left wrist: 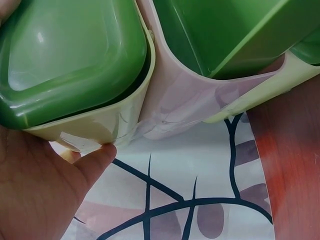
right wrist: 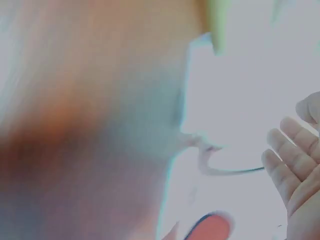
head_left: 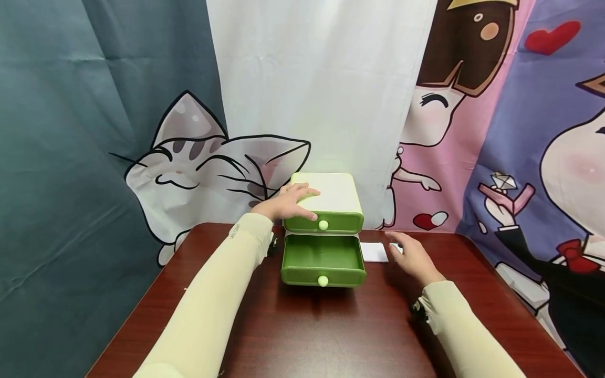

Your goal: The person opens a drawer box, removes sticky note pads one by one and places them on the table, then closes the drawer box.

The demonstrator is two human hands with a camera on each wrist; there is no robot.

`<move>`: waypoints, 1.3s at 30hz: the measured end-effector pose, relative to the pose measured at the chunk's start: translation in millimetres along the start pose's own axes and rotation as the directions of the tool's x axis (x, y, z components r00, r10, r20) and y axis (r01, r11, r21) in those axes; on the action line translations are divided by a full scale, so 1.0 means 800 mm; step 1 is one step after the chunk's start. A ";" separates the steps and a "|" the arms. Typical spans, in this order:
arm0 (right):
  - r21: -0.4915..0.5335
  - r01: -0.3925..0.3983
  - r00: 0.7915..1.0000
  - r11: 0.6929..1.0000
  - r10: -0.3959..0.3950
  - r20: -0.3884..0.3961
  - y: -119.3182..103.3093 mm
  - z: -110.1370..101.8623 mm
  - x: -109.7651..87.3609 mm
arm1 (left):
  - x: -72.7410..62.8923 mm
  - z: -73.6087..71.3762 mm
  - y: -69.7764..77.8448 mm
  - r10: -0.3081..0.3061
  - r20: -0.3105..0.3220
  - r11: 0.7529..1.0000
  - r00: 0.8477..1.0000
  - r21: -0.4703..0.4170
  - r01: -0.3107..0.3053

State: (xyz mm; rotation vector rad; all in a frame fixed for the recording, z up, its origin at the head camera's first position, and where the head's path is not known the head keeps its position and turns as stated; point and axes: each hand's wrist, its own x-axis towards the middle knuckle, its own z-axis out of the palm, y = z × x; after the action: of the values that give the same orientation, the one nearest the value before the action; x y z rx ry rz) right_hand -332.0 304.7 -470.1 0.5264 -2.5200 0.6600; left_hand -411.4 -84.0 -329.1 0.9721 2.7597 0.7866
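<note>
Beyond the fingers of the left hand (head_left: 287, 203) and the right hand (head_left: 416, 261), a printed curtain (head_left: 326, 79). Below both, the brown bench (head_left: 302, 336). Directly under the left fingers, the box (head_left: 337, 194), upright on the bench. Lower than those fingers and jutting nearer, the lower drawer (head_left: 302, 277), pulled well out; just beneath the left thumb, the upper drawer (head_left: 300, 226), pushed in. On the left, fingers set wide, laid over the box's top and, in the left wrist view, touching its side wall. On the right, fingers loosely extended, with nothing seen in their hold; impossible to tell whether in contact with anything below. Just left of the right fingers, a white card (head_left: 374, 252), flat; mostly hidden by them, a pale piece (head_left: 399, 247), too little shown to name. Smallest, close below the left thumb, the knob (head_left: 323, 225). Likely to tip forward under a hard press at the front edge, given the lower drawer's overhang; liable to skid if shoved sideways. With the card so thin and flat, easy to fumble its edge, or to sweep the pale piece aside through a hasty reach.
</note>
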 end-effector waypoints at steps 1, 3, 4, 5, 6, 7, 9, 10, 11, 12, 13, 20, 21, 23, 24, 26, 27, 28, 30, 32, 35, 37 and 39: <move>0.024 0.016 0.999 1.000 -0.015 -0.052 -0.014 -0.003 0.002 | 0.001 0.000 0.000 0.000 0.000 1.000 1.000 0.002 0.000; 0.059 0.067 0.986 0.996 -0.057 -0.158 -0.041 -0.009 0.006 | 0.002 0.000 0.000 0.001 0.000 1.000 1.000 0.004 -0.001; 0.067 0.105 0.975 0.992 -0.090 -0.205 -0.054 -0.012 0.007 | 0.002 0.000 0.001 0.002 -0.001 1.000 1.000 0.005 -0.002; 0.069 0.143 0.962 0.987 -0.123 -0.244 -0.067 -0.015 0.009 | 0.003 -0.001 0.001 0.003 -0.001 1.000 1.000 0.006 -0.003; 0.066 0.189 0.947 0.980 -0.164 -0.275 -0.079 -0.017 0.011 | 0.003 -0.001 0.001 0.005 -0.002 1.000 1.000 0.007 -0.005; 0.061 0.232 0.932 0.971 -0.204 -0.301 -0.091 -0.019 0.012 | 0.003 -0.001 0.001 0.006 -0.004 1.000 1.000 0.005 -0.006; 0.048 0.318 0.898 0.947 -0.285 -0.334 -0.114 -0.021 0.014 | 0.003 -0.001 0.002 0.010 -0.007 1.000 1.000 0.006 -0.009; 0.039 0.356 0.882 0.934 -0.322 -0.344 -0.126 -0.022 0.014 | 0.003 -0.002 0.002 0.010 -0.008 1.000 1.000 0.004 -0.010; 0.032 0.394 0.865 0.918 -0.359 -0.350 -0.137 -0.023 0.014 | 0.003 -0.001 0.002 0.011 -0.009 1.000 1.000 0.004 -0.011; 0.018 0.432 0.846 0.902 -0.398 -0.356 -0.148 -0.023 0.013 | 0.003 -0.001 0.002 0.011 -0.009 1.000 1.000 0.005 -0.011; 0.001 0.469 0.823 0.883 -0.436 -0.364 -0.158 -0.022 0.011 | 0.003 -0.001 0.002 0.010 -0.007 1.000 1.000 0.005 -0.010; -0.094 0.663 0.690 0.743 -0.654 -0.309 -0.211 -0.009 -0.002 | 0.004 0.002 0.002 0.002 -0.010 1.000 1.000 0.021 -0.002; -0.093 0.681 0.682 0.727 -0.675 -0.282 -0.215 -0.006 -0.003 | 0.004 0.002 0.002 0.002 -0.011 1.000 1.000 0.020 -0.001; -0.089 0.708 0.670 0.701 -0.705 -0.232 -0.223 0.002 -0.007 | 0.003 0.003 0.001 0.000 -0.010 1.000 1.000 0.018 0.000; -0.098 0.716 0.664 0.691 -0.718 -0.210 -0.226 0.006 -0.009 | 0.003 0.003 0.000 -0.001 -0.007 1.000 1.000 0.017 0.001; -0.132 0.730 0.649 0.670 -0.741 -0.174 -0.231 0.016 -0.013 | 0.002 0.004 0.001 0.000 -0.003 1.000 1.000 0.013 0.000; -0.157 0.732 0.644 0.663 -0.748 -0.160 -0.234 0.020 -0.015 | 0.002 0.005 0.001 0.001 -0.002 1.000 1.000 0.011 -0.001; -0.183 0.732 0.639 0.656 -0.755 -0.149 -0.236 0.026 -0.017 | 0.002 0.005 0.001 0.003 -0.002 1.000 1.000 0.014 -0.003; -0.238 0.724 0.636 0.647 -0.760 -0.135 -0.240 0.035 -0.020 | 0.002 0.005 0.000 0.011 -0.001 1.000 1.000 0.016 -0.011; -0.267 0.705 0.655 0.657 -0.748 -0.110 -0.242 0.043 -0.022 | 0.002 0.004 -0.001 0.017 -0.001 1.000 1.000 0.024 -0.016; -0.297 0.671 0.695 0.679 -0.716 -0.067 -0.241 0.050 -0.025 | 0.002 0.002 -0.003 0.022 0.001 0.999 1.000 0.032 -0.022; -0.307 0.654 0.717 0.691 -0.696 -0.038 -0.241 0.052 -0.026 | 0.002 0.002 -0.004 0.019 0.002 0.999 1.000 0.033 -0.019; -0.320 0.646 0.726 0.693 -0.688 -0.024 -0.240 0.053 -0.027 | 0.001 0.001 -0.003 0.015 0.002 1.000 1.000 0.027 -0.015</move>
State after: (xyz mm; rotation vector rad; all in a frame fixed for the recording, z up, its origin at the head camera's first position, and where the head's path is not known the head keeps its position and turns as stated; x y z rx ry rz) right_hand -239.0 131.4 -446.4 1.1606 -2.0047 0.0334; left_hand -413.2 -84.4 -331.3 0.9987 2.7722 0.7515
